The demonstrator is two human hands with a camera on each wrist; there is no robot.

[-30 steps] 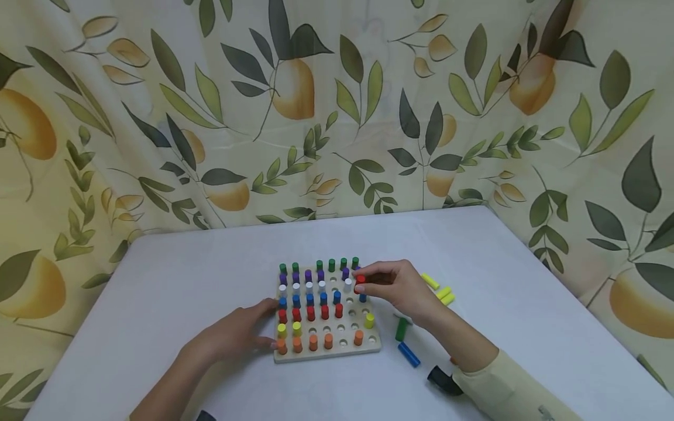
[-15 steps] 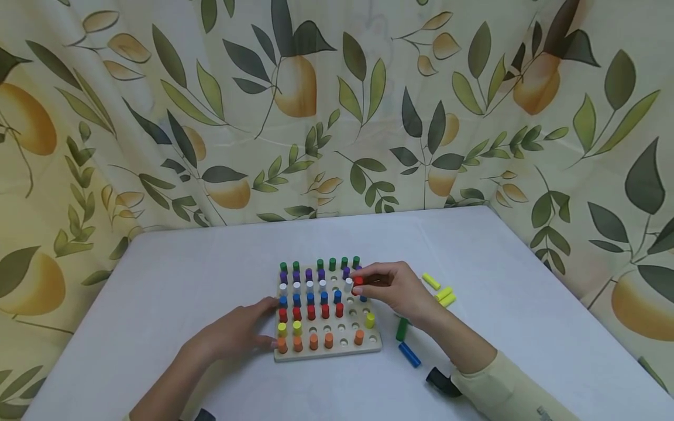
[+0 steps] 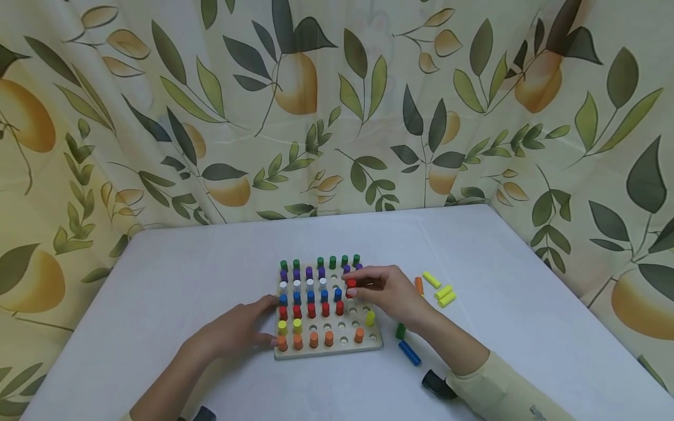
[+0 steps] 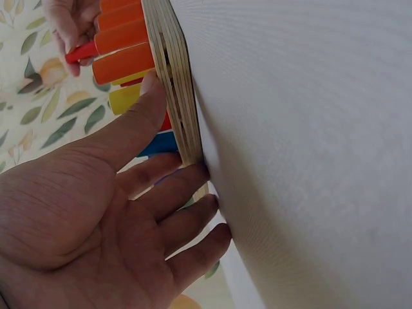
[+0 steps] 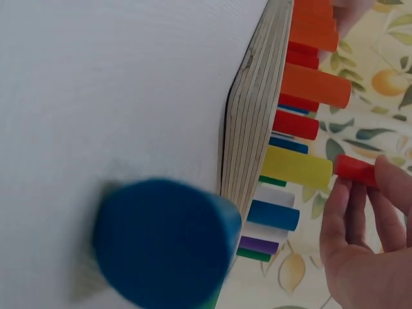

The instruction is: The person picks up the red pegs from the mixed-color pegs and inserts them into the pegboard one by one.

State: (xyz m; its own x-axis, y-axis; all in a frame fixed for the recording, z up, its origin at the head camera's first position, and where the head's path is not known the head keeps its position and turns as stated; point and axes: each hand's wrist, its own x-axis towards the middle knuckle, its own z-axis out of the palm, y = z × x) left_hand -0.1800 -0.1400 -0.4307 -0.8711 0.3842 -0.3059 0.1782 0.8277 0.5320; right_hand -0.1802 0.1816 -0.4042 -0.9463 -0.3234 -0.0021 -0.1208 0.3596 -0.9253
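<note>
A wooden pegboard [image 3: 337, 351] lies on the table with rows of coloured pegs standing in it: green at the far side, then purple, white, blue, red, yellow and orange. Some holes show bare. My right hand [image 3: 389, 294] pinches a red peg [image 3: 351, 284] between thumb and fingertips over the right part of the board. In the right wrist view that red peg [image 5: 354, 169] is held above the tops of the standing pegs. My left hand [image 3: 237, 328] rests against the board's left edge, its thumb by the orange corner peg [image 4: 122, 62] and its fingers spread along the side.
Right of the board lie loose pegs: several yellow ones [image 3: 444, 292], an orange one [image 3: 419, 285], a green one [image 3: 401, 331] and a blue one [image 3: 409, 352]. A patterned curtain [image 3: 337, 146] hangs behind the white table [image 3: 210, 257].
My right hand has moved a little left and down with the red peg. A loose orange peg now shows behind that hand. The left hand stays at the board's edge.
</note>
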